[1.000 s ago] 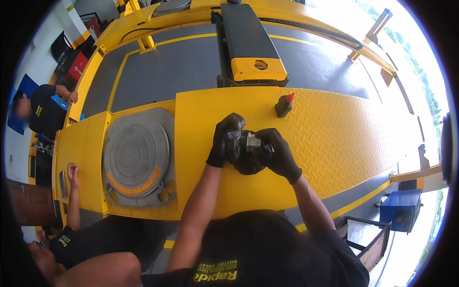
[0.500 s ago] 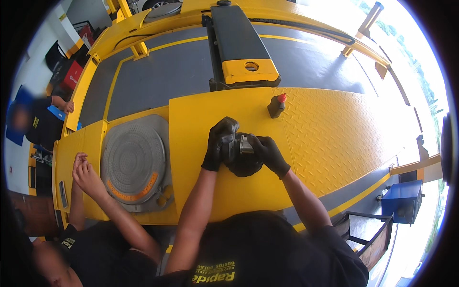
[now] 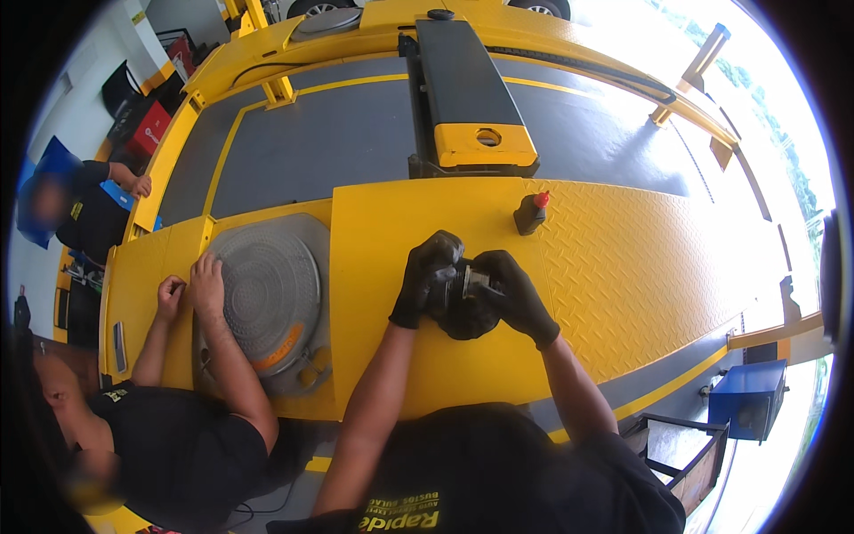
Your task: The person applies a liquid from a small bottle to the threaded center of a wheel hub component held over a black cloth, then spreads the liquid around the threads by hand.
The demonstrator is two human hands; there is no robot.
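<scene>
Landmark: round grey plate (image 3: pixel 267 276), its left margin partly covered by a co-worker's hand (image 3: pixel 207 283). Right of plate: dark and silver part (image 3: pixel 478 279), mostly hidden between gloved left hand (image 3: pixel 431 281) and right hand (image 3: pixel 513 295); full shape cannot be told, several fingertips lost against it. Left of plate: flat object (image 3: pixel 119 347), too small to identify; farther person (image 3: pixel 93 233), head blurred. Beyond plate: car wheel (image 3: pixel 541 8), cut by upper edge.

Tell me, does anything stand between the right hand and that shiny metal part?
Nothing visible does: the right hand lies against the metal part. The dark, red-tipped bottle stands beyond both hands, out of the way.
</scene>
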